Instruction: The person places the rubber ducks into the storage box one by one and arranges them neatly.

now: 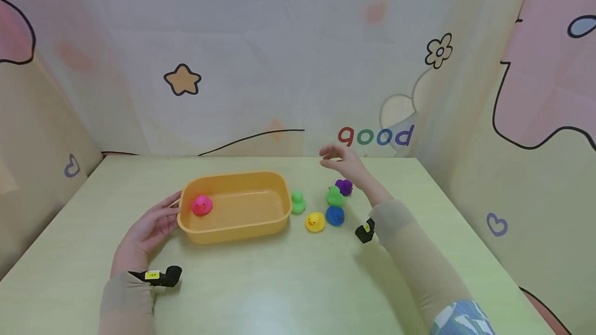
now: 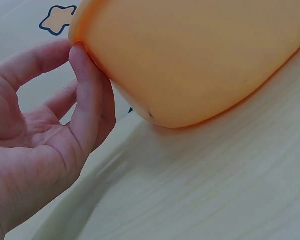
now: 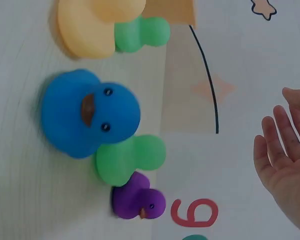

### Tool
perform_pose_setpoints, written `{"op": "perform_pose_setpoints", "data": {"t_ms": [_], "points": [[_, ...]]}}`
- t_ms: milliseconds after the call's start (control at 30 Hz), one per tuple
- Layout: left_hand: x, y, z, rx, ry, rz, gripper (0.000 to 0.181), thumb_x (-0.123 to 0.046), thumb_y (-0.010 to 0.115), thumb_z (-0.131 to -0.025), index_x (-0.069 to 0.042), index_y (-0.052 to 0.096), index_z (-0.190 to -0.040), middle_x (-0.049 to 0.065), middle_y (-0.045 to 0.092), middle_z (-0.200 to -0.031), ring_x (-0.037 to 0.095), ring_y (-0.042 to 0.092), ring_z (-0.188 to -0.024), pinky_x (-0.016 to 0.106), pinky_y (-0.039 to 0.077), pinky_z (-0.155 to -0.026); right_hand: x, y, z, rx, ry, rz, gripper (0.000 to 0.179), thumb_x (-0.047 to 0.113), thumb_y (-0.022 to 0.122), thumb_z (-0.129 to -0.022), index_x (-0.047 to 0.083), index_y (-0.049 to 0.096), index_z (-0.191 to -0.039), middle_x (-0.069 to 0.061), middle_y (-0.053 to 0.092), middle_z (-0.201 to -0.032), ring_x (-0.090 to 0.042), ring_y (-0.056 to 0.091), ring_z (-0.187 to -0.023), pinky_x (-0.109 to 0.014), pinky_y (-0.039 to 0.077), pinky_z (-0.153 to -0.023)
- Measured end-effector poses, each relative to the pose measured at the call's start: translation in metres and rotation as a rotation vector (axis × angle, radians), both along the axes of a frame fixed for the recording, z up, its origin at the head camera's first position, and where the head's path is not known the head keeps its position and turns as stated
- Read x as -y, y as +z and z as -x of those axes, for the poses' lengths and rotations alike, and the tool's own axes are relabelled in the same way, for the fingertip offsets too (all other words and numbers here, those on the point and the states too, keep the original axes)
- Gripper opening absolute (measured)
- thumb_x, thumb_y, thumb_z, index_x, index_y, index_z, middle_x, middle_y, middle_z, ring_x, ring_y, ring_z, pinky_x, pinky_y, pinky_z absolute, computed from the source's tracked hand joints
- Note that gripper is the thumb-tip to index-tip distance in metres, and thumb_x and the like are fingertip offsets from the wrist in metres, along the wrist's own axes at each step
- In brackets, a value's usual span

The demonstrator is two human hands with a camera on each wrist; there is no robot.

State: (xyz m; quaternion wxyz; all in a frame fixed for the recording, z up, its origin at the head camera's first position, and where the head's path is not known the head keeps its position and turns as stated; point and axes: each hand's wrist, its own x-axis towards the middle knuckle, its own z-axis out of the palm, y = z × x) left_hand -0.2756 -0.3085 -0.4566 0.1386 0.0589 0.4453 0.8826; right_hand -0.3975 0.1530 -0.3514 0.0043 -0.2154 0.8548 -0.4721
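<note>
A wall [image 1: 233,112] with printed figures rises behind the worktop [image 1: 261,283] and meets its back edge; a small star [image 1: 182,80] and the word "good" [image 1: 376,136] are on it. Two pale sleeves [image 1: 128,304] come over the worktop, one at each side.

The tray [image 1: 247,208], orange and rectangular, sits left of the middle of the worktop, not far from the back edge. The left hand [image 1: 151,224] touches the rim at the tray's left end with bent fingertips, from outside; whether it pinches the rim, I cannot tell.

The right hand [image 1: 344,164] is released and holds nothing. It is in the air, seen in front of the back edge, toward the back right corner, with loose fingers.

The ducks are smallest. The pink duck [image 1: 202,206] is inside the tray, by its left end. The other five are on the worktop, right of the tray: one green duck [image 1: 298,203] just beside its right end, then the yellow duck [image 1: 315,222], the blue duck [image 1: 335,216] near it, another green duck [image 1: 334,196] behind the blue, and the purple duck [image 1: 344,187], nearest of these to the back edge.
</note>
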Motion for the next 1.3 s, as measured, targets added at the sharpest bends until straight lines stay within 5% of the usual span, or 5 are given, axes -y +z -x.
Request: {"op": "perform_pose_setpoints", "data": {"t_ms": [367,667,1033,1300], "points": [[0.002,0.001,-0.001,0.022,-0.023,-0.05,0.047,0.007,0.033,-0.101,-0.019,0.069,-0.119,0.002,0.068,-0.114,0.016,0.069,-0.096,0.026,0.057,-0.085,-0.048,-0.03,0.016,0.13,-0.1,0.016,0.047,0.012,0.06,-0.095,-0.005,0.045,-0.136,-0.027,0.047,-0.14,-0.041,0.046,-0.13,-0.053,0.037,-0.111],[0.002,0.004,0.0,0.037,-0.004,-0.025,0.046,0.007,0.035,-0.101,-0.02,0.069,-0.117,0.002,0.068,-0.112,0.015,0.069,-0.094,0.024,0.057,-0.081,-0.074,-0.058,0.015,0.177,-0.083,0.049,0.059,0.023,0.064,-0.093,-0.005,0.041,-0.14,-0.028,0.044,-0.143,-0.04,0.047,-0.129,-0.053,0.038,-0.11],[0.002,0.001,0.0,-0.014,-0.041,-0.033,0.047,0.006,0.031,-0.102,-0.019,0.068,-0.119,0.005,0.07,-0.107,0.016,0.07,-0.093,0.025,0.057,-0.083,-0.077,-0.075,0.023,0.294,0.007,-0.076,0.063,-0.001,0.056,-0.089,-0.006,0.032,-0.147,-0.028,0.033,-0.152,-0.045,0.036,-0.138,-0.053,0.033,-0.114],[0.0,0.002,0.0,-0.002,-0.033,-0.023,0.046,0.005,0.032,-0.102,-0.019,0.068,-0.119,0.005,0.07,-0.104,0.015,0.07,-0.09,0.024,0.057,-0.082,-0.074,-0.079,0.025,0.324,-0.038,-0.14,0.056,-0.008,0.051,-0.092,-0.002,0.038,-0.146,-0.027,0.037,-0.149,-0.044,0.04,-0.134,-0.052,0.035,-0.113]]}}
